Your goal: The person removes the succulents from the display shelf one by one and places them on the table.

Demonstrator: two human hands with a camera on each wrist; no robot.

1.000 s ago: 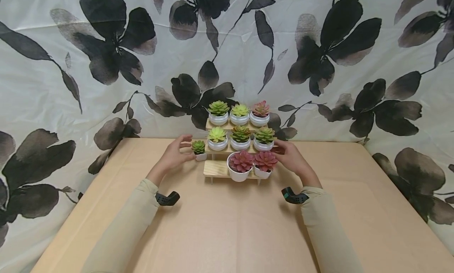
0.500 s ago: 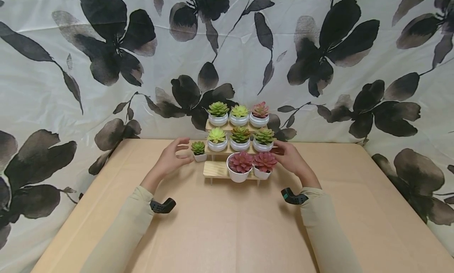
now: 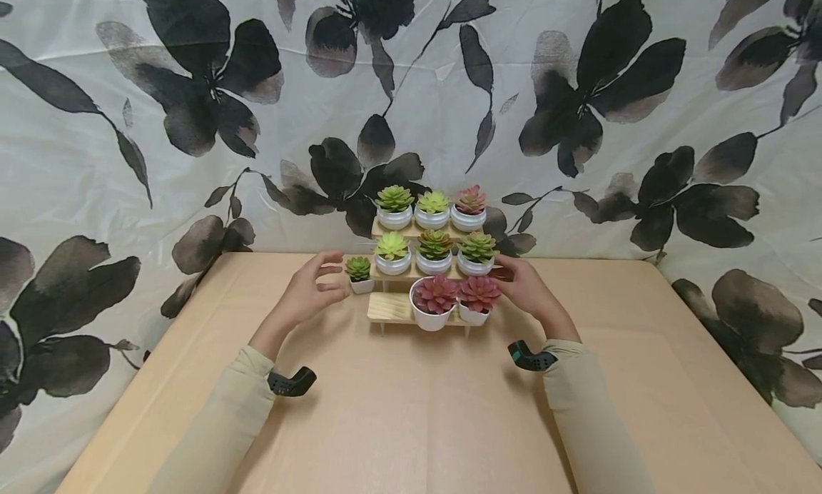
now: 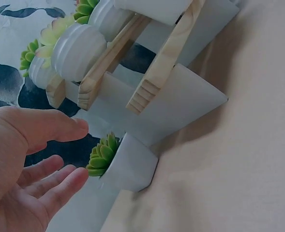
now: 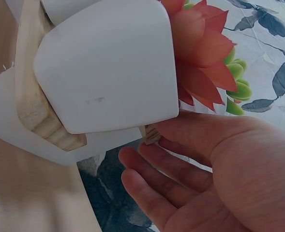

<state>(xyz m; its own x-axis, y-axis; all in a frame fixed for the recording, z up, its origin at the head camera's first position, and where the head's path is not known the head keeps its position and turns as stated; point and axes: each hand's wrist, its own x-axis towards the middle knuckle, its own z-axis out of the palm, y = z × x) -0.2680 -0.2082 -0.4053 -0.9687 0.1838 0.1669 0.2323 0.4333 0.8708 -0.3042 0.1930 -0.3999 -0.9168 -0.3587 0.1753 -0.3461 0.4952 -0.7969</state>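
Note:
In the head view, a three-tier wooden stand holds several succulents in white pots. My left hand is to its left, fingers apart and loosely bent, holding nothing. Between that hand and the stand, a small green succulent in a white pot stands on the table; a gap separates it from my fingertips. My right hand is at the stand's right side. In the right wrist view, its thumb lies right at the middle shelf's end, beside a white pot with a red succulent; its other fingers are relaxed below.
The stand's bottom shelf bears two red succulents in white pots on its middle and right. Bare wood shows at that shelf's left. A floral cloth hangs behind the wooden-coloured table.
My left hand has drawn back, left and slightly toward me, away from the small green succulent. The right hand stays in the same place at the stand.

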